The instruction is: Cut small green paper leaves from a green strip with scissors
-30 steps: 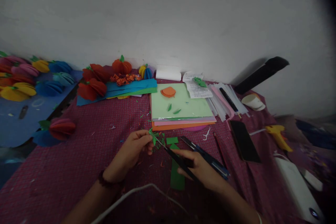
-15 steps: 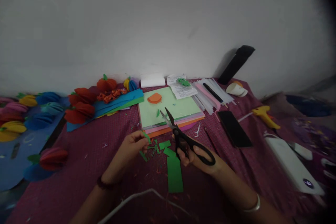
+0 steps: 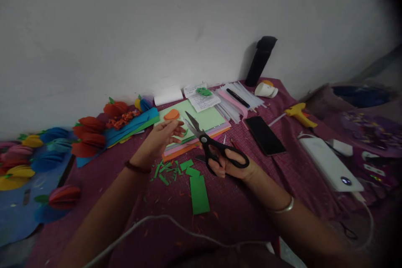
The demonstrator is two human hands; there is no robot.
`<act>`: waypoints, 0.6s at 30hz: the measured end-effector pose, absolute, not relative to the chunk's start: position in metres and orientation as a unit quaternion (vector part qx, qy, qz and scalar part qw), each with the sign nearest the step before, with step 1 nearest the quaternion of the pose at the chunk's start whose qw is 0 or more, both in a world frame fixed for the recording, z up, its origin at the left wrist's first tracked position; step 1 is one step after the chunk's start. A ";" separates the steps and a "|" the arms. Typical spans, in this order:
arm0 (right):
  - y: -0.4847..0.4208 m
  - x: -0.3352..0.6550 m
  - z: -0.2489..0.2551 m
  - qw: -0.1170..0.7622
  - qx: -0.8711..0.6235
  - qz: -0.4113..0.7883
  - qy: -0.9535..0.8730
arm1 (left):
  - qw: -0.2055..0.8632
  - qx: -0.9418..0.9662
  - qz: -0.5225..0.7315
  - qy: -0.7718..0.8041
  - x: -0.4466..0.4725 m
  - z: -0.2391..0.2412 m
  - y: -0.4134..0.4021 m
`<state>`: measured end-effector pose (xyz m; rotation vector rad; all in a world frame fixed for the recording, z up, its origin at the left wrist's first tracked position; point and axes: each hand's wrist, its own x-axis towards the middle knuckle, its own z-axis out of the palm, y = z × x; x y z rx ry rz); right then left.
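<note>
Right hand (image 3: 230, 166) gripping scissors (image 3: 209, 144), blades just beside left hand (image 3: 163, 138).

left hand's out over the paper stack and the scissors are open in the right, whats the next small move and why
Probably lower the left hand onto the paper stack by the orange cutout. It hovers there with nothing clearly held, while the right hand holds the scissors with blades parted.
</note>
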<state>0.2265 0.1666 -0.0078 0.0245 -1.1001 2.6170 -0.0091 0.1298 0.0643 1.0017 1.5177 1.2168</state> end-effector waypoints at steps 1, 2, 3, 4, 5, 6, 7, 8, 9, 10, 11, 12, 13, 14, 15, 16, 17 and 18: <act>0.165 0.226 -0.008 0.141 0.008 0.911 -0.387 | 0.482 0.406 0.502 0.592 -0.001 0.069 0.123; 0.164 0.225 -0.008 0.132 0.008 0.911 -0.391 | 0.512 0.399 0.520 0.555 0.006 0.073 0.117; 0.162 0.224 -0.009 0.126 0.011 0.910 -0.395 | 0.549 0.384 0.544 0.505 0.012 0.076 0.112; 0.160 0.222 -0.009 0.124 0.014 0.908 -0.401 | 0.572 0.370 0.564 0.467 0.017 0.079 0.108; 0.158 0.221 -0.010 0.124 0.018 0.904 -0.408 | 0.581 0.356 0.583 0.443 0.019 0.080 0.104; 0.156 0.219 -0.011 0.125 0.021 0.901 -0.415 | 0.572 0.346 0.600 0.439 0.019 0.082 0.100; 0.155 0.218 -0.011 0.126 0.025 0.897 -0.424 | 0.550 0.341 0.613 0.453 0.017 0.082 0.095; 0.153 0.217 -0.011 0.126 0.028 0.893 -0.432 | 0.525 0.335 0.628 0.467 0.012 0.082 0.090; 0.151 0.217 -0.011 0.124 0.031 0.890 -0.438 | 0.493 0.332 0.639 0.488 0.006 0.081 0.083; 0.150 0.217 -0.011 0.121 0.032 0.887 -0.445 | 0.467 0.334 0.642 0.508 -0.002 0.079 0.075; 0.149 0.217 -0.009 0.120 0.031 0.884 -0.451 | 0.444 0.335 0.646 0.523 -0.010 0.075 0.065; 0.148 0.218 -0.008 0.124 0.026 0.880 -0.458 | 0.372 0.363 0.613 0.596 -0.019 0.071 0.055; 0.147 0.220 -0.005 0.129 0.016 0.874 -0.467 | 0.305 0.407 0.538 0.672 -0.027 0.065 0.044; 0.147 0.222 -0.001 0.138 0.005 0.867 -0.478 | 0.287 0.421 0.500 0.701 -0.034 0.058 0.033; 0.148 0.223 0.003 0.148 -0.005 0.858 -0.492 | 0.276 0.443 0.450 0.724 -0.040 0.051 0.024; 0.148 0.225 0.009 0.159 -0.014 0.846 -0.509 | 0.267 0.475 0.390 0.743 -0.043 0.044 0.016; 0.149 0.227 0.015 0.169 -0.022 0.831 -0.530 | 0.253 0.495 0.358 0.750 -0.044 0.037 0.011; 0.150 0.229 0.020 0.174 -0.032 0.813 -0.555 | 0.236 0.517 0.329 0.754 -0.043 0.032 0.009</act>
